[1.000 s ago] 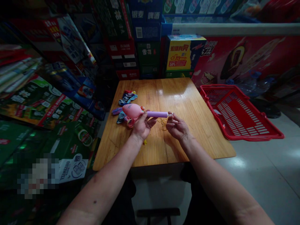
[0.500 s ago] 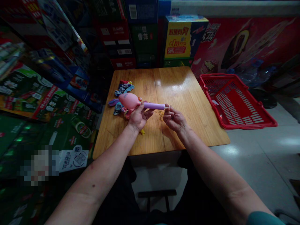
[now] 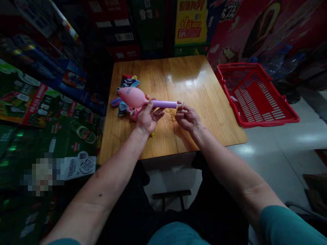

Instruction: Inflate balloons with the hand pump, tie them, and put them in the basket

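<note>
A pink balloon (image 3: 132, 97), partly inflated, sits on the left end of a purple balloon pump (image 3: 165, 104). My left hand (image 3: 147, 117) is closed around the pump's left end, its thumb by the balloon's neck. With thumb and fingertips my right hand (image 3: 188, 117) grips the pump's white handle at the right end. Both hands are above the wooden table (image 3: 199, 119). Behind and beneath the pink balloon lies a pile of limp balloons (image 3: 130, 81) in several colours. Thin yellowish rubber bands (image 3: 171, 114) lie between my hands, partly hidden. A small yellow piece (image 3: 152, 135) shows beside my left wrist.
A red plastic basket (image 3: 260, 102) stands right of the table. Stacked cartons (image 3: 149, 30) rise behind it, including a yellow box (image 3: 191, 23). Green beer cartons (image 3: 66, 143) crowd the left side. A dark stool (image 3: 172, 195) is under the table's near edge.
The pink balloon has grown larger and longer. Both hands still hold the pump, with the handle near its right end. The view has tipped downward.
</note>
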A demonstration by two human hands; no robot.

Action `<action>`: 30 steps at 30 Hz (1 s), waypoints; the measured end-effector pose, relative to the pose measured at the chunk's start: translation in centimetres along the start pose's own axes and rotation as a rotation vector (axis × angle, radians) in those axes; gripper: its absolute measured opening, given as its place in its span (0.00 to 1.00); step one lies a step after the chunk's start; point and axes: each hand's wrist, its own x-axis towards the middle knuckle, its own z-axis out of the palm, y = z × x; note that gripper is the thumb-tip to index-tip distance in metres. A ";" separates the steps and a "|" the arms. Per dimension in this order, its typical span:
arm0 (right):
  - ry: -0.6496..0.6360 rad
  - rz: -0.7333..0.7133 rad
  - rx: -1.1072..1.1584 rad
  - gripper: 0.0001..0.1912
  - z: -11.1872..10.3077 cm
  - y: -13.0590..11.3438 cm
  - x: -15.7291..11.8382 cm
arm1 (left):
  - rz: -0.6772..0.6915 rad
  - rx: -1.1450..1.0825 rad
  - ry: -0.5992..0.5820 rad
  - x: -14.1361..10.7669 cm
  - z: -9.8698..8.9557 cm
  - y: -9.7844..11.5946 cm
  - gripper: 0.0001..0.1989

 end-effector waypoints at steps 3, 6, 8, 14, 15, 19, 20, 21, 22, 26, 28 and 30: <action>-0.021 0.027 -0.002 0.09 0.0 1.1 0.0 | -0.052 -0.012 0.032 -0.3 0.3 -0.8 0.11; -0.063 0.028 -0.047 0.09 0.3 0.0 -0.4 | -0.060 -0.023 0.057 0.3 0.3 0.4 0.11; -0.063 -0.010 -0.074 0.11 0.5 -1.4 -0.7 | -0.035 -0.031 0.067 0.8 0.2 1.9 0.13; -0.035 -0.070 -0.052 0.12 -0.1 -2.4 0.0 | 0.044 -0.011 0.049 1.1 -0.1 1.9 0.15; -0.036 -0.051 -0.033 0.11 -0.3 -1.8 0.3 | 0.026 0.005 0.025 0.9 0.1 1.1 0.14; -0.050 0.001 -0.002 0.08 -0.3 0.3 1.0 | -0.030 -0.011 0.031 0.3 0.8 -1.2 0.12; -0.055 0.003 -0.011 0.08 -0.1 0.3 0.9 | -0.036 -0.025 0.041 0.4 0.9 -1.2 0.12; -0.058 -0.001 -0.023 0.09 0.0 0.1 0.8 | -0.040 -0.036 0.046 0.5 1.0 -0.9 0.12; -0.057 -0.013 -0.036 0.10 0.2 -0.4 0.7 | -0.042 -0.044 0.045 0.8 1.0 -0.4 0.12; -0.031 -0.117 -0.085 0.11 0.6 -3.2 -0.1 | 0.013 -0.051 0.044 1.6 0.8 2.1 0.13; -0.033 -0.154 -0.094 0.12 0.6 -3.6 -0.2 | 0.055 -0.047 0.049 1.8 0.6 2.6 0.14; -0.049 -0.142 -0.107 0.12 0.6 -2.9 -0.1 | 0.059 -0.038 0.046 1.5 0.7 2.2 0.16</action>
